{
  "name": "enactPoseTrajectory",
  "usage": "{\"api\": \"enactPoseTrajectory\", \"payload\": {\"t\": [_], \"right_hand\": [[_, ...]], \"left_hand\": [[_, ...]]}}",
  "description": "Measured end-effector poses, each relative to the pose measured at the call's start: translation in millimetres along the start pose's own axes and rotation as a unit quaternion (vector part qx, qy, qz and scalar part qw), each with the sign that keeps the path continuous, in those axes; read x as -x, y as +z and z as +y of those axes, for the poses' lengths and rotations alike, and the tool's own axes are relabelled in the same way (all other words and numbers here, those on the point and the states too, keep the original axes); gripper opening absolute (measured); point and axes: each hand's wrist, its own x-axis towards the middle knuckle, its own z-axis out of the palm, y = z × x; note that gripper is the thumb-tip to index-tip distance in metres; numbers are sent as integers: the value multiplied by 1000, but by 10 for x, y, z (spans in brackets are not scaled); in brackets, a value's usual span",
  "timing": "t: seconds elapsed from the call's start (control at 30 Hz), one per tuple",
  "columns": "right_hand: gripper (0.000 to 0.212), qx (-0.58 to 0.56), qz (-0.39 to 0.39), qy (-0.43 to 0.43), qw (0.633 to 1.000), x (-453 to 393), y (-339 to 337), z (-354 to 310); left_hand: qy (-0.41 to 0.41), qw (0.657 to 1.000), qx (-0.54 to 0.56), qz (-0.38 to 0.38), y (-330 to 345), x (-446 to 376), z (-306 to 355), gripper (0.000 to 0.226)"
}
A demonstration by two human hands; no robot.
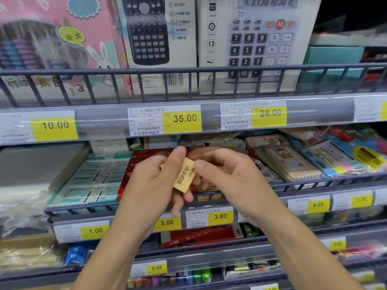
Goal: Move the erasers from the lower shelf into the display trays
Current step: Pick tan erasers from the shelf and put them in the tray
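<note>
My left hand [155, 185] grips a tan eraser [185, 176] with red printed characters, thumb over its top edge. My right hand [228, 178] is close beside it, its thumb touching the eraser's right edge and its fingers curled behind. Both hands hover in front of a red display tray [134, 164] on the middle shelf, where more tan erasers [209, 188] show under my fingers. A second red eraser box [201, 235] lies on the shelf below.
A teal display tray [92, 181] of white erasers stands left of the red tray. Notepads and sticky notes [293, 162] fill the shelf to the right. Calculator boxes [159, 42] stand on the upper shelf behind a wire rail [188, 70]. Price strips line each shelf edge.
</note>
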Motion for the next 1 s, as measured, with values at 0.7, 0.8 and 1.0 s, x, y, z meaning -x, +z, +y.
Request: {"api": "enactPoseTrajectory", "payload": {"t": [0.7, 0.8, 1.0], "right_hand": [[34, 91, 24, -24, 995, -24, -241, -48], [34, 257, 60, -73, 962, 45, -173, 13], [31, 368, 85, -121, 918, 1, -157, 57]], "left_hand": [[35, 997, -71, -4, 3, -31, -95, 43], [19, 999, -27, 2, 5, -68, -115, 52], [15, 998, -60, -32, -4, -79, -112, 54]]}}
